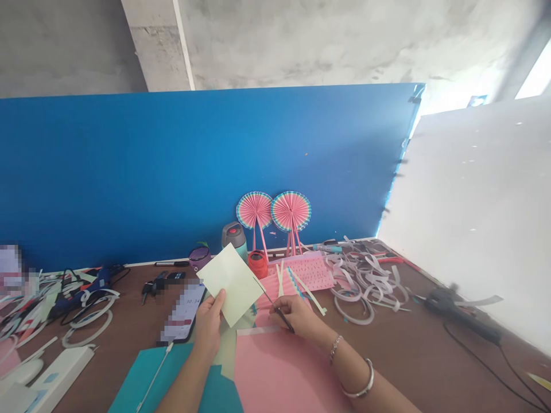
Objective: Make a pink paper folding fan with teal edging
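Note:
My left hand grips a pale yellow-green sheet of paper by its lower left edge, thumb on top. The sheet is tilted with one corner up. In my right hand is a pair of scissors, its blades reaching the sheet's right edge. Whether the blades are apart is too small to tell. Below both hands lie pink paper, teal paper and more pale yellow paper. Thin pale strips rest just beyond my right hand.
Two pink pleated paper fans stand against the blue partition, beside a bottle and a red roll. A phone lies left. Curled white strips and a glue gun lie right, a power strip near left.

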The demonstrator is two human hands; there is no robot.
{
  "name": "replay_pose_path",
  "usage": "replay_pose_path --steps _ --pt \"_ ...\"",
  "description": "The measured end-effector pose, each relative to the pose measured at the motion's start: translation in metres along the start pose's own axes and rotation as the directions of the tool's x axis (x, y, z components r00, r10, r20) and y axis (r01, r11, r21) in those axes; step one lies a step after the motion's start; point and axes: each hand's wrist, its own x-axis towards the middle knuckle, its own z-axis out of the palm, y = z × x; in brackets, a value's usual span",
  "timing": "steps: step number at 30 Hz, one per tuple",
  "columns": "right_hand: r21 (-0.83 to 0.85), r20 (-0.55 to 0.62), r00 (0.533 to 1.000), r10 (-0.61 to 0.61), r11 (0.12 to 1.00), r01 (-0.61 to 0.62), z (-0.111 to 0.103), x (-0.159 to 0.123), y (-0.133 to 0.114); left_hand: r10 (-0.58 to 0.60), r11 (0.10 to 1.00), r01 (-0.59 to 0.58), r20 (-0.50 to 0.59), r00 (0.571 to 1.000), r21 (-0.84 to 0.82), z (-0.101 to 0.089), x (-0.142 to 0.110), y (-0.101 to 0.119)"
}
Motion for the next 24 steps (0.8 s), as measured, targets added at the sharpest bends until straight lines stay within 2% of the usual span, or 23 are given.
replay_pose_path --steps 14,24 --pt "0.108 0.015 1.0 0.009 0.994 -0.011 0.0024 0.0005 0.0043 -0.028 0.997 0.024 0.058 0.998 0.067 0.0036 -0.0043 -0.0001" --pt "0.127 0.004 1.0 -0.008 0.992 0.007 0.0035 0.0005 0.0021 -0.042 0.996 0.032 0.118 0.992 0.083 0.0034 -0.0058 -0.001"
